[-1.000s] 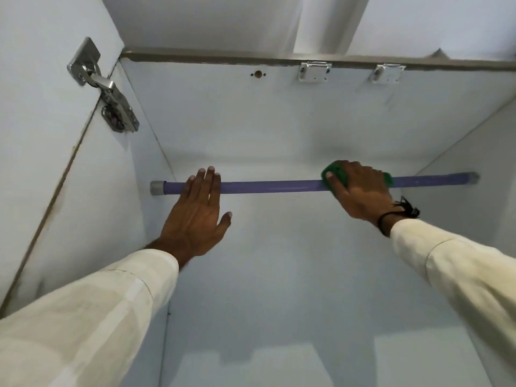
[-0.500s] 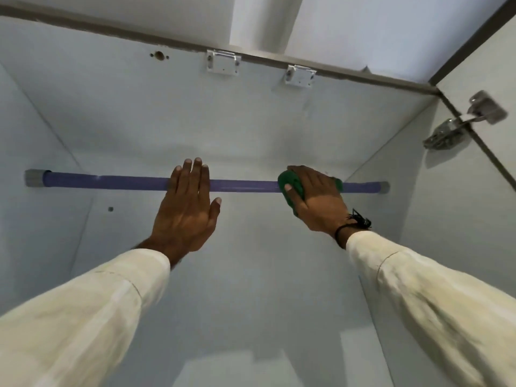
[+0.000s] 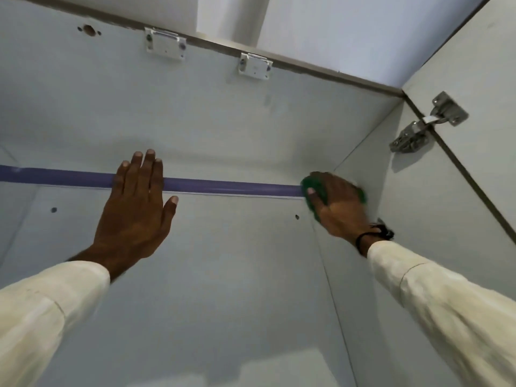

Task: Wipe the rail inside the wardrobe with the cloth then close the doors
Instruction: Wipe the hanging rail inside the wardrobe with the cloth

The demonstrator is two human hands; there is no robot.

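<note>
A purple rail (image 3: 229, 187) runs across the inside of the white wardrobe, from the left edge of view to the right side wall. My right hand (image 3: 339, 208) is closed around a green cloth (image 3: 315, 191) wrapped on the rail's far right end, right against the side wall. My left hand (image 3: 136, 205) lies flat over the rail left of centre, fingers straight and together, thumb out, holding nothing. The rail's right end fitting is hidden by my right hand and the cloth.
The wardrobe's right side wall (image 3: 405, 208) is close beside my right hand. A metal hinge (image 3: 424, 127) joins it to the open right door (image 3: 480, 79). Two white brackets (image 3: 164, 46) (image 3: 255, 65) sit at the top panel's front edge. The back panel has small holes.
My right hand has slid the cloth rightwards along the rail to its end at the side wall. My view has swung right. My left hand stays on the rail.
</note>
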